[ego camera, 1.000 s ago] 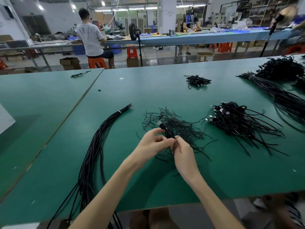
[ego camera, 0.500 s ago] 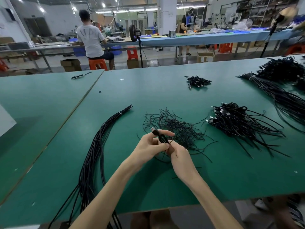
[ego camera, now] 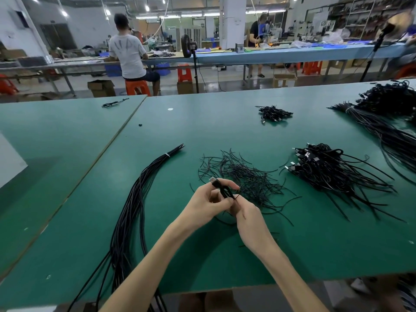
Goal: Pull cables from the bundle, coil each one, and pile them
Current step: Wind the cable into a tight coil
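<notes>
— What lies at the left of the frame?
— The long black bundle (ego camera: 135,210), on the green counter (ego camera: 225,127).
— And centre?
— The left hand (ego camera: 207,203) grips a folded cable (ego camera: 221,188), plug upward. The right hand (ego camera: 249,219) has its fingers pinching the cable's lower end, just in front of loose ties (ego camera: 247,176).
— Right?
— The pile (ego camera: 326,170) of coiled cables.

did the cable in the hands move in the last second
Yes: the cable has shifted slightly left and nearer the person, judged against the pile of short ties.
</notes>
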`<action>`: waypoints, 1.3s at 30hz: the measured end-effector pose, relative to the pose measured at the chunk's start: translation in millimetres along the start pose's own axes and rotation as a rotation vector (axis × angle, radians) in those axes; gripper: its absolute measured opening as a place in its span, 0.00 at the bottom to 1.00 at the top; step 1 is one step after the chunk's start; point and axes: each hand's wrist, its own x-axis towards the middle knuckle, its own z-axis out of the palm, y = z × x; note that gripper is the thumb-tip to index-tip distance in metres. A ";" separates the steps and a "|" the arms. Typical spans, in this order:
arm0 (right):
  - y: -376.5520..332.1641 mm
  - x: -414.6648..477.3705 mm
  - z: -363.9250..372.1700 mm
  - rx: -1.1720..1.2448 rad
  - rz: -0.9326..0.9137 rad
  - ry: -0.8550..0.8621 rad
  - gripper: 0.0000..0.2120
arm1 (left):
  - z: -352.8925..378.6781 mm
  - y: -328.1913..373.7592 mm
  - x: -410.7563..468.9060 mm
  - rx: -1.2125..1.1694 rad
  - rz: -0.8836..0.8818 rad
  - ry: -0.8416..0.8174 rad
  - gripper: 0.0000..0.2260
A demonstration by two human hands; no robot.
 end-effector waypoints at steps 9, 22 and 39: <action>4.1 0.4 -1.5 -0.139 0.034 0.056 0.19 | -9.2 -3.7 -1.0 -0.006 -0.065 -0.003 0.14; -0.6 -0.8 -3.9 0.060 0.054 0.067 0.20 | -10.8 6.9 0.9 0.020 0.001 -0.132 0.09; -7.9 -1.0 -2.8 -0.008 0.089 0.007 0.15 | -19.9 16.4 -3.1 0.387 0.086 -0.106 0.15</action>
